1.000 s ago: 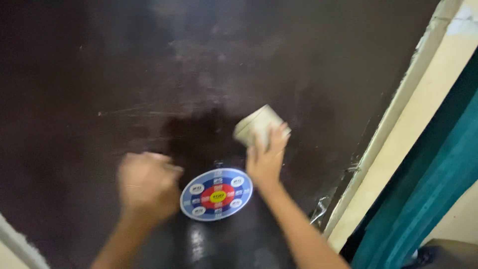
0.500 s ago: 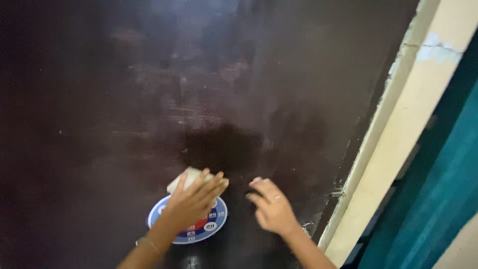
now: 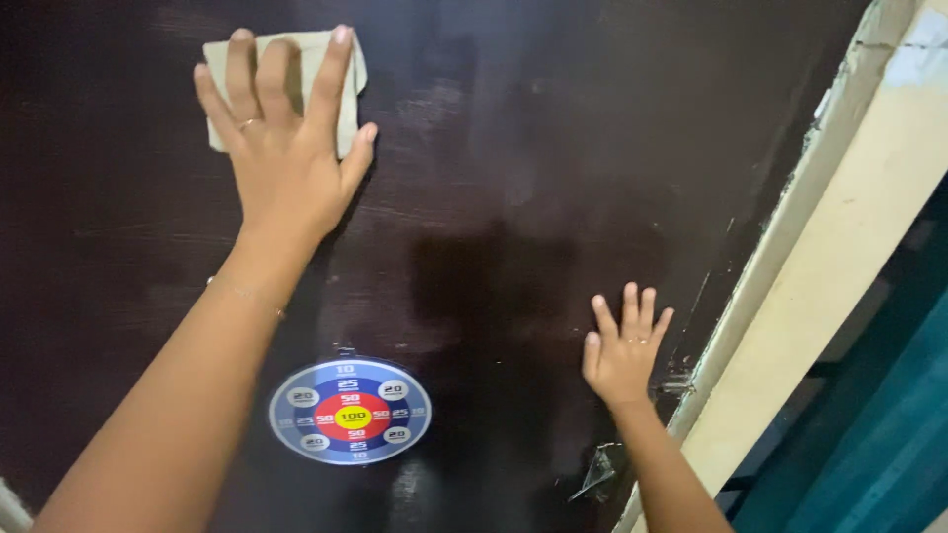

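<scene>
The left hand (image 3: 281, 148), fingers spread, presses a folded beige cloth (image 3: 281, 84) flat against the dark door (image 3: 513, 178) at upper left, having risen from beside the round target board (image 3: 350, 411) half a second ago. Lower right, the right hand (image 3: 622, 350) now rests open-palmed and empty on the door near the cream frame (image 3: 839, 257), suggesting wiping has moved to the upper panel.

Bare dark door (image 3: 553, 148) lies open between the hands; round target board (image 3: 350, 411) and pale door frame (image 3: 839, 247) bound it.
</scene>
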